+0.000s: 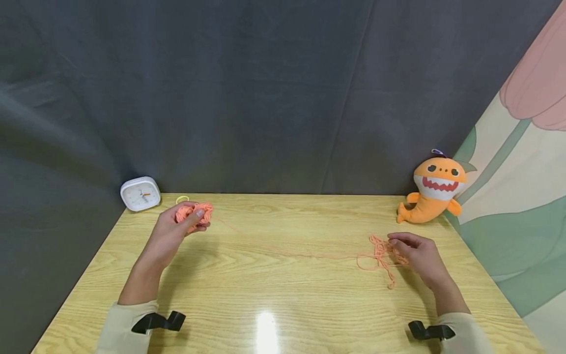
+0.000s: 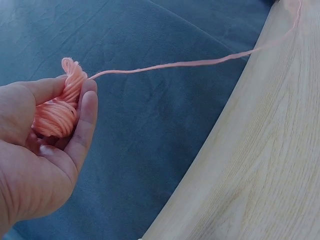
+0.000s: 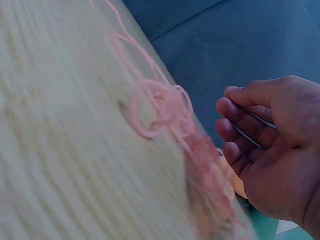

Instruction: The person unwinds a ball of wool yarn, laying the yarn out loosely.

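Note:
My left hand (image 1: 170, 230) holds a small wound bundle of coral-pink yarn (image 2: 55, 119) above the table's far left part, thumb over it and fingers curled beneath. A single yarn strand (image 2: 185, 63) leaves the bundle and runs across to the right. It joins a loose tangle of the same yarn (image 1: 380, 248) on the right side of the table. My right hand (image 1: 422, 258) hovers right beside that tangle. In the right wrist view its fingers (image 3: 240, 112) are loosely bent, with the thumb close to the index fingertip and no yarn visible between them.
A white clock (image 1: 140, 194) stands at the back left corner of the wooden table (image 1: 274, 285). A yellow ring (image 1: 182, 199) lies behind my left hand. At the back right sits an orange shark plush toy (image 1: 435, 189). A dark curtain (image 1: 265, 98) hangs behind the table.

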Demonstrator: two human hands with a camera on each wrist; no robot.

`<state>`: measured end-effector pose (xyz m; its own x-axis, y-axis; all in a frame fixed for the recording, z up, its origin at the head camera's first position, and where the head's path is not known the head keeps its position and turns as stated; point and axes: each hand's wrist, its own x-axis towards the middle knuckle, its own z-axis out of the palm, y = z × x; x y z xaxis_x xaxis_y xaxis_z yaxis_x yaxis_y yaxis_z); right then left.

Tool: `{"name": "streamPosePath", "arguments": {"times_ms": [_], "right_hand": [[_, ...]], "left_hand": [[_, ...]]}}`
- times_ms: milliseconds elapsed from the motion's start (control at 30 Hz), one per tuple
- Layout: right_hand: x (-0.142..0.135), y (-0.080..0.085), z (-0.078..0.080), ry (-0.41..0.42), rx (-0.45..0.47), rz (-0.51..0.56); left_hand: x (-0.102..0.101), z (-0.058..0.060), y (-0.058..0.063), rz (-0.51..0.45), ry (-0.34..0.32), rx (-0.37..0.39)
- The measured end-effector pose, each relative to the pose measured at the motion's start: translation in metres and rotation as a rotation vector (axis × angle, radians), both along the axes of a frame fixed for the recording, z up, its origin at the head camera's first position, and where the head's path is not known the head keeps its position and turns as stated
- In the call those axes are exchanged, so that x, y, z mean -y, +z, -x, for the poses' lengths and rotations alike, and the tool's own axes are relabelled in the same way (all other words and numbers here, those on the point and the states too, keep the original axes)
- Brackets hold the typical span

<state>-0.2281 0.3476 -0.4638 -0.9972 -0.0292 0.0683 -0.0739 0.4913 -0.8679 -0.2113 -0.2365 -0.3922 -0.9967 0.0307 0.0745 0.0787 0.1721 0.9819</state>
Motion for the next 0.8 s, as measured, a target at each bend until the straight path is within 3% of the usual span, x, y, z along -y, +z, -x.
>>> {"name": "streamPosePath", "arguments": {"times_ms": [167, 300, 533, 800], "right_hand": [[-0.003, 0.008, -0.003, -0.057, -0.064, 0.005], [0.012, 0.017, -0.003, -0.027, -0.139, 0.085], [0.073, 0.025, 0.005, 0.108, -0.238, 0.211], [0.151, 0.030, 0.014, 0.211, -0.250, 0.299]], "left_hand": [[-0.001, 0.000, 0.000, -0.005, -0.006, -0.006], [-0.001, 0.000, 0.000, -0.004, -0.007, -0.010], [-0.001, -0.001, 0.000, -0.015, -0.012, -0.007], [-0.002, -0.001, 0.000, -0.013, -0.012, -0.011]]}}
